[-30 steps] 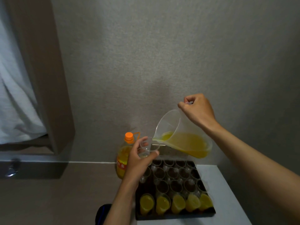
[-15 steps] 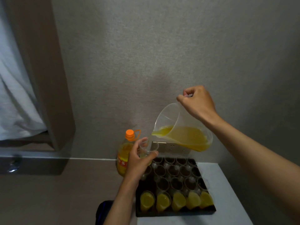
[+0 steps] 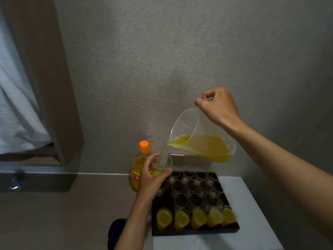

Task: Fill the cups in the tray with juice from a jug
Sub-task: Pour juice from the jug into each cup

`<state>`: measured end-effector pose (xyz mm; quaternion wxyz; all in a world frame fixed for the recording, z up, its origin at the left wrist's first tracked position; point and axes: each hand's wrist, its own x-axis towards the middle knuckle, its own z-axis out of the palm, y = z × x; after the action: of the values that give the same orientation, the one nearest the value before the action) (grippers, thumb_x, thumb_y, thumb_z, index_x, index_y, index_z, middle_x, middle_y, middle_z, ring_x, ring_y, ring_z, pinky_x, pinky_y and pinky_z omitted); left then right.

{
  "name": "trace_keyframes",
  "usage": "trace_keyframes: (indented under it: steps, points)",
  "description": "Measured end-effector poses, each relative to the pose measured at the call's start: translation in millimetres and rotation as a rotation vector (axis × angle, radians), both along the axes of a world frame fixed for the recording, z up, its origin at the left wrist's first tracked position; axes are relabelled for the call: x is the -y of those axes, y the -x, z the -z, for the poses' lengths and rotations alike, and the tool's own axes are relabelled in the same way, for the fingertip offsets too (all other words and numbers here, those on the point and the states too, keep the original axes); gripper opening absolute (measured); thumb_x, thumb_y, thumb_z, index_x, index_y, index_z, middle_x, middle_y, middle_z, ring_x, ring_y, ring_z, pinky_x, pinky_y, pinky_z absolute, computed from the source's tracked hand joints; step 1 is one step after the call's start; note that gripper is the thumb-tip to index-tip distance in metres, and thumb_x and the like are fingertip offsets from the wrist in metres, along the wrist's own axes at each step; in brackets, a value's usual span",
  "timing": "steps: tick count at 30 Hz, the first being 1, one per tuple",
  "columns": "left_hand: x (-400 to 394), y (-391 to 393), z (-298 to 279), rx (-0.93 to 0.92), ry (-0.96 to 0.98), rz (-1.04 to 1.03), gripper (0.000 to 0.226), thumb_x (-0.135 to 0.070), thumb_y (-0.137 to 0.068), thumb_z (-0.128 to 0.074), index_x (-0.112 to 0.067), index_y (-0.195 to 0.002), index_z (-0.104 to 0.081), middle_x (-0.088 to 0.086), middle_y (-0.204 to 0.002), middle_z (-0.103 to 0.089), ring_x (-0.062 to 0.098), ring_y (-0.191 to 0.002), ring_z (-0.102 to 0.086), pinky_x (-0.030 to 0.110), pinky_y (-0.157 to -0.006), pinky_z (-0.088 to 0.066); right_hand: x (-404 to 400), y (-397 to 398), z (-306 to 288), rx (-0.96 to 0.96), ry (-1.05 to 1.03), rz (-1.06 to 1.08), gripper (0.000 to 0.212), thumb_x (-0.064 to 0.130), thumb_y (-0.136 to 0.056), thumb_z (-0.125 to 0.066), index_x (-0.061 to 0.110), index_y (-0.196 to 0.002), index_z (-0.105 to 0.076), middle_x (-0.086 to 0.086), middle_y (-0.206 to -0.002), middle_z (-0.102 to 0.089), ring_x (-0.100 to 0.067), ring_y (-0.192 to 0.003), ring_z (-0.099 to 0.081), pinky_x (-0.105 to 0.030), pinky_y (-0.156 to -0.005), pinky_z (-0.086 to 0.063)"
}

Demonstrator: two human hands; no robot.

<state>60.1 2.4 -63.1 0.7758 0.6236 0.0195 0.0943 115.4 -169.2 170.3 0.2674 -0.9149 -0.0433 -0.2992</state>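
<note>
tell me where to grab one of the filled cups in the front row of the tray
Grip a filled cup round its upper wall, coming from above: neighbours flank it in the tray, so the sides are crowded, and it looks nearly full, so keep it level.

There are five filled cups (image 3: 199, 218) of juice in the front row of one black tray (image 3: 195, 231). Behind this row stand many empty clear cups (image 3: 196, 198); their exact number is not clear. One more clear cup (image 3: 163, 164) is above the tray's left back corner. There is one clear jug (image 3: 201, 141), and one juice bottle (image 3: 139, 170) left of the tray.
</note>
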Motion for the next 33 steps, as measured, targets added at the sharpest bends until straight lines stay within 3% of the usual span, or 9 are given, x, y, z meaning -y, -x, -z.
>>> trace_keyframes:
  steps: [4,8,16,24,33]
  points:
    - [-1,1,4,-0.009,-0.015,-0.013,0.057,-0.009,-0.072,-0.090,-0.040,-0.114,-0.066,-0.012,-0.119,-0.070,0.009,-0.117,-0.064,0.037,-0.101,-0.054,0,2,-2,0.001,0.001,0.004,0.036,0.028,-0.077,-0.065,0.010,-0.054,-0.044,0.001,-0.045,-0.032,-0.016,-0.050,-0.038,-0.031,-0.053,-0.034]
    - [-3,4,6,-0.015,-0.017,0.006,0.056,-0.010,-0.074,-0.089,-0.034,-0.118,-0.066,-0.011,-0.121,-0.069,0.011,-0.118,-0.064,0.043,-0.101,-0.055,-1,5,-4,0.004,0.012,0.028,0.034,0.028,-0.078,-0.065,0.009,-0.057,-0.046,-0.001,-0.048,-0.036,-0.019,-0.052,-0.040,-0.031,-0.055,-0.036]
    - [-6,11,-1,-0.016,-0.041,0.010,0.053,-0.011,-0.076,-0.087,-0.032,-0.120,-0.064,-0.015,-0.121,-0.066,0.000,-0.115,-0.060,0.012,-0.081,-0.051,-1,6,-1,0.010,-0.013,0.011,0.038,0.029,-0.079,-0.066,0.010,-0.053,-0.045,0.002,-0.047,-0.038,-0.019,-0.055,-0.044,-0.032,-0.057,-0.036]
    - [-6,16,-5,-0.005,-0.032,0.005,0.052,-0.010,-0.077,-0.086,-0.032,-0.119,-0.065,-0.019,-0.117,-0.066,-0.006,-0.111,-0.060,0.012,-0.081,-0.051,-2,10,-3,0.012,-0.003,0.001,0.038,0.029,-0.080,-0.066,0.011,-0.053,-0.045,0.003,-0.048,-0.038,-0.019,-0.054,-0.044,-0.032,-0.058,-0.037]
    - [-5,19,-4,-0.002,0.007,0.013,0.053,-0.007,-0.077,-0.086,-0.033,-0.117,-0.065,-0.016,-0.119,-0.067,0.003,-0.115,-0.062,0.021,-0.090,-0.052,-2,17,-8,0.024,0.005,0.005,0.036,0.028,-0.079,-0.065,0.012,-0.053,-0.046,0.002,-0.049,-0.039,-0.019,-0.056,-0.047,-0.032,-0.058,-0.038]
